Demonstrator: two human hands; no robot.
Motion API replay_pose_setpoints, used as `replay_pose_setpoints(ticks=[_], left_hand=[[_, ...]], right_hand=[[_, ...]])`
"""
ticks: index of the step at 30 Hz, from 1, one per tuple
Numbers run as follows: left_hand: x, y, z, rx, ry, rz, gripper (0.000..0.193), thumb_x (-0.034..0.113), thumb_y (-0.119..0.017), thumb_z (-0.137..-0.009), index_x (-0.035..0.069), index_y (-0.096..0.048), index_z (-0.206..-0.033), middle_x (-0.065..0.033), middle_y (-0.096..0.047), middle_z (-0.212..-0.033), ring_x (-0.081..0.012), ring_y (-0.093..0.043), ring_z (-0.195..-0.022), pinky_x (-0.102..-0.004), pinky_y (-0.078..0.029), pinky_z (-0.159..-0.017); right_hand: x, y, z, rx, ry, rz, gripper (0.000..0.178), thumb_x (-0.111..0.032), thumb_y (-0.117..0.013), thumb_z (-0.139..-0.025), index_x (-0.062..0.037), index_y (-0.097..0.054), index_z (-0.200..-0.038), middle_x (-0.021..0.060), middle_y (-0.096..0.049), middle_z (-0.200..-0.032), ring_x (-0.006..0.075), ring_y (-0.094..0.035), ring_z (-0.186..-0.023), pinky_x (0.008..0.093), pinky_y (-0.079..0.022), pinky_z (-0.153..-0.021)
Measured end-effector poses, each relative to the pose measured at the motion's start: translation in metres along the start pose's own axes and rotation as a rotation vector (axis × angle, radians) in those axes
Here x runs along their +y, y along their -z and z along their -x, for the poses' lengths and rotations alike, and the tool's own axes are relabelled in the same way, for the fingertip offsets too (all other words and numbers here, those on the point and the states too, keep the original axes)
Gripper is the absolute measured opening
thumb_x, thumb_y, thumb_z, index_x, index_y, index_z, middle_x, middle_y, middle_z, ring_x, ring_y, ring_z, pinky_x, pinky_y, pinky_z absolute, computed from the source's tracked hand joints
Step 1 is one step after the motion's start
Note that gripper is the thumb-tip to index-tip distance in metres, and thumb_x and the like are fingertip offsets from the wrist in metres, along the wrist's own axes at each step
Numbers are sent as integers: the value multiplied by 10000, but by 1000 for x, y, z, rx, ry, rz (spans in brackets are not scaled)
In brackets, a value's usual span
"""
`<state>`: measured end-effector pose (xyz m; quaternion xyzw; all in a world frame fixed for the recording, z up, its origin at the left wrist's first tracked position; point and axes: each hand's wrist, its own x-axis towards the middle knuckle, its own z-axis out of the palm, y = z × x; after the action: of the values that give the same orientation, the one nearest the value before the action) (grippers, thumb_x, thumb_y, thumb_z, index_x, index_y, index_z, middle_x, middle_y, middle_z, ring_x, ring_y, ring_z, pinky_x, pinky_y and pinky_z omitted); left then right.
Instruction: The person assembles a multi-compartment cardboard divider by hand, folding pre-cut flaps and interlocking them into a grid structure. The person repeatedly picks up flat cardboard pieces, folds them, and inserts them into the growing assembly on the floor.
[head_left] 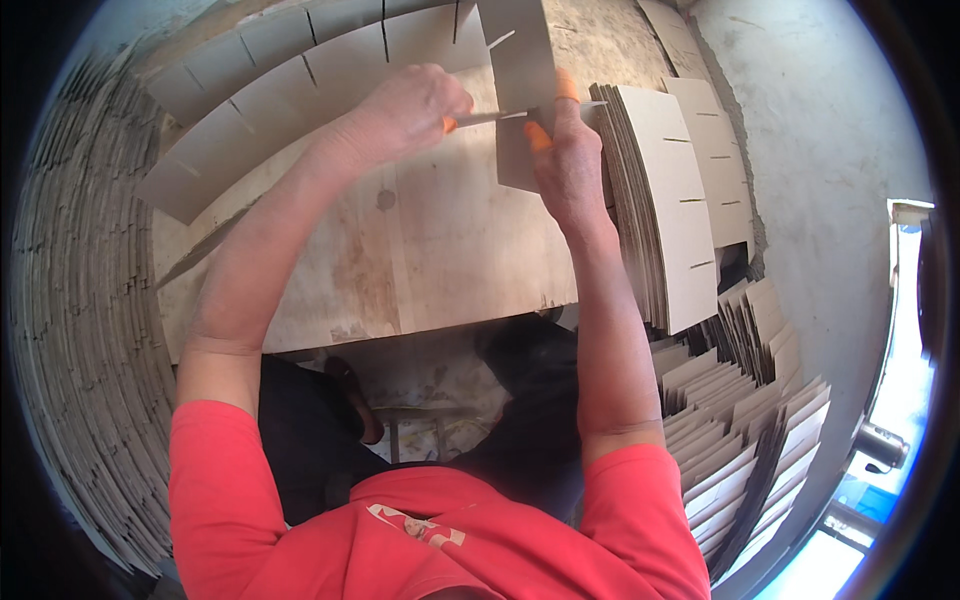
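Over the far part of the wooden table, my right hand [572, 165] grips an upright grey cardboard strip [522, 60], with orange covers on two of its fingers. My left hand [415, 108] is closed in a pinch, and an orange cover shows at its fingertip. From that pinch a thin cardboard strip [487, 117], seen nearly edge-on, runs across to the upright strip and the right hand. How the two pieces join is hidden by the right fingers. Slotted cardboard strips [290, 100] stand on edge in long rows beyond my left hand.
A stack of slotted cardboard strips [665, 205] lies right of my right forearm on the wooden table [430, 260]. Assembled cardboard dividers [740, 430] sit lower right. A tall pile of cardboard [85, 300] lines the left side; a wall [815, 150] bounds the right.
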<state>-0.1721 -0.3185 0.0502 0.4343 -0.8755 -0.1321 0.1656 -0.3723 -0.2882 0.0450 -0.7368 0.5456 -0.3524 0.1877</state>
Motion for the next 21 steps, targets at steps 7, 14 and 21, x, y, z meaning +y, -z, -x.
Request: replay_pose_setpoints(ticks=[7,14,21], left_hand=[[9,-12,16,94,-90,-31,44,-40,-546,-706,-10,-574,-723,-185,-561,-661,-339,-575,-661,-428,-458,-583],[10,36,1,-192,94,339,267,251,-759,-733,36,-649,-845,-114,-634,-765,-263,-614,-746,-400,-474,-664],[-119,-14,-39,333,202,-529,365,147,-717,-743,60,-616,-1083,-128,-662,-916,-320,-624,-898,-421,-508,-781]], right_hand=[[5,3,3,-17,54,100,432,-24,-523,-882,26,-387,-1289,268,-606,-928,432,-588,-845,447,-471,-700],[9,-3,13,-19,-29,132,670,3,-522,-881,-56,-194,-1462,258,-609,-927,396,-607,-777,420,-482,-693],[0,-14,8,9,53,76,751,58,-544,-847,-158,-208,-1483,204,-641,-864,295,-637,-746,332,-498,-723]])
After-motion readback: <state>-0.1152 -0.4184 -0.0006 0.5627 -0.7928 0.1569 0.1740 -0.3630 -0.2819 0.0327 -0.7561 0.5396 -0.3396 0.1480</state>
